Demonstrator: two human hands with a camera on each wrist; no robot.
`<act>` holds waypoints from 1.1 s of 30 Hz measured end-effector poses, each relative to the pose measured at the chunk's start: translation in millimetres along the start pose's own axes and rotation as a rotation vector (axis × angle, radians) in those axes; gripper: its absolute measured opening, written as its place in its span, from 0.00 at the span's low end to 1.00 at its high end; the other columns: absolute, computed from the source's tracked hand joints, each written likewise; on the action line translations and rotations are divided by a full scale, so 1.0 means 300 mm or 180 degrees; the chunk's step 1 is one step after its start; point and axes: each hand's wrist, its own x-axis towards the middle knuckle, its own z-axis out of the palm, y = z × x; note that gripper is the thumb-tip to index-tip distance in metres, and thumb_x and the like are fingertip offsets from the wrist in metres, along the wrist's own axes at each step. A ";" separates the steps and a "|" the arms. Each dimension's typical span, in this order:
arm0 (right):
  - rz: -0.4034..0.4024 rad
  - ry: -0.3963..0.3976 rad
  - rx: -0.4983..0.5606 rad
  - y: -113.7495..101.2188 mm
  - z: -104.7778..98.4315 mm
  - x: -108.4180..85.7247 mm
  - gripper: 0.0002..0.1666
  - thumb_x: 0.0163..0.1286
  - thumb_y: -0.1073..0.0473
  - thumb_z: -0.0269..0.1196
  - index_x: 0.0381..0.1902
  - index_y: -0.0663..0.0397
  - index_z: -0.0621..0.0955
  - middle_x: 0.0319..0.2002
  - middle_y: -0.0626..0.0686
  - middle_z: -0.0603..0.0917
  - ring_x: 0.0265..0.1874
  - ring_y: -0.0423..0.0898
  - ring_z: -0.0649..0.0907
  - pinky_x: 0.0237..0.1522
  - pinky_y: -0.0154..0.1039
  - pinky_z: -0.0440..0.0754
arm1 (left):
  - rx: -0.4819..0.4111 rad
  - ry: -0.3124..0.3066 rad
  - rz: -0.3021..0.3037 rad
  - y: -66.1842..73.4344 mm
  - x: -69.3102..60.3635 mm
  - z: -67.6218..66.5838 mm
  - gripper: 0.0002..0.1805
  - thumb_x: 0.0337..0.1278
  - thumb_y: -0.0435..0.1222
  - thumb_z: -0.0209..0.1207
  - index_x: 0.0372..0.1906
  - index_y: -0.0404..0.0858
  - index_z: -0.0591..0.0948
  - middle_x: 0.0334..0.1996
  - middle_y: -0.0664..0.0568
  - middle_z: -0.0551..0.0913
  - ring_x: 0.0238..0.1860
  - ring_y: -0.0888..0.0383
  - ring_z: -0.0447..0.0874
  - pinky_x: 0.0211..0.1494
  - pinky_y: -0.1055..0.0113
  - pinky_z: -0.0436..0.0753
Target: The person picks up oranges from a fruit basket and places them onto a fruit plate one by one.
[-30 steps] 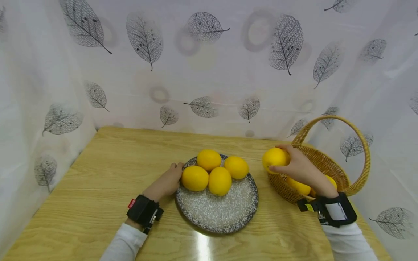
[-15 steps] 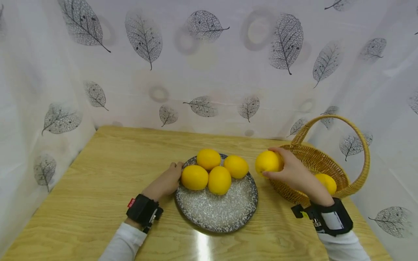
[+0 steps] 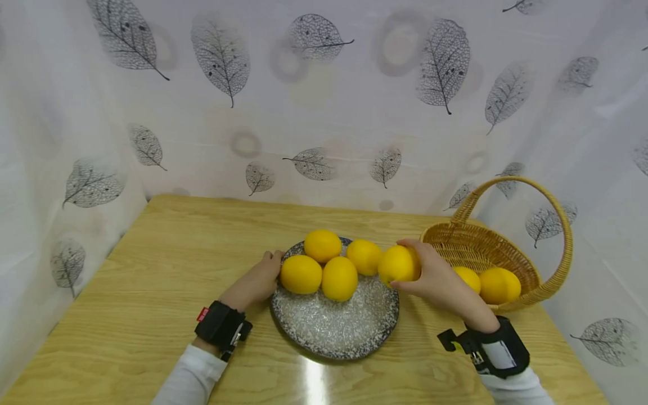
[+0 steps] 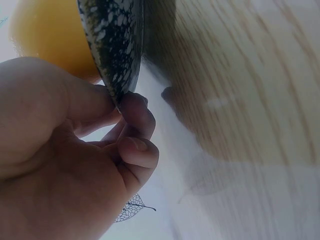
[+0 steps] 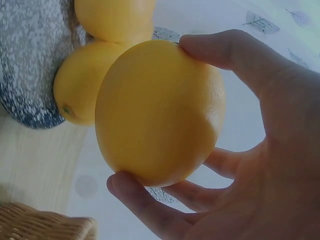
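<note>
In the head view my right hand [image 3: 437, 277] holds a smooth, rounded yellow fruit [image 3: 397, 263] above the plate's right edge; whether it is a lemon or an orange I cannot tell. Thumb and fingers curve around this fruit [image 5: 157, 112] in the right wrist view. Several similar fruits [image 3: 340, 279] sit on the back half of a round speckled grey plate [image 3: 344, 332] with a dark rim. My left hand [image 3: 257, 278] grips that plate's left rim. Seen from the left wrist, thumb and curled fingers pinch the rim [image 4: 117, 60].
A wicker basket [image 3: 486, 243] with a tall arched handle stands at the table's right, with two yellow fruits [image 3: 500, 285] visible inside. Under everything lies a light wooden table [image 3: 131, 315]. Behind it hangs a white leaf-patterned curtain [image 3: 344, 118].
My right hand has moved left with the yellow fruit, from the basket's edge to the plate's right side. The left hand has stayed on the plate's rim.
</note>
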 end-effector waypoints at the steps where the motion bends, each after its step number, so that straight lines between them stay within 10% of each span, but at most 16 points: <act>1: -0.0017 -0.0016 0.0028 -0.002 0.009 -0.001 0.49 0.59 0.49 0.75 0.73 0.59 0.67 0.66 0.68 0.72 0.55 0.61 0.78 0.51 0.55 0.81 | 0.0011 -0.0003 0.0001 0.001 -0.001 -0.002 0.30 0.67 0.19 0.42 0.74 0.23 0.59 0.63 0.24 0.67 0.60 0.39 0.76 0.67 0.44 0.78; 33: 0.0055 -0.0306 0.0096 -0.017 0.185 0.001 0.49 0.51 0.58 0.78 0.70 0.56 0.68 0.66 0.69 0.70 0.57 0.62 0.79 0.55 0.63 0.82 | 0.0035 0.0043 0.0072 0.003 -0.009 -0.007 0.30 0.64 0.18 0.45 0.72 0.22 0.61 0.57 0.27 0.70 0.45 0.47 0.76 0.54 0.51 0.83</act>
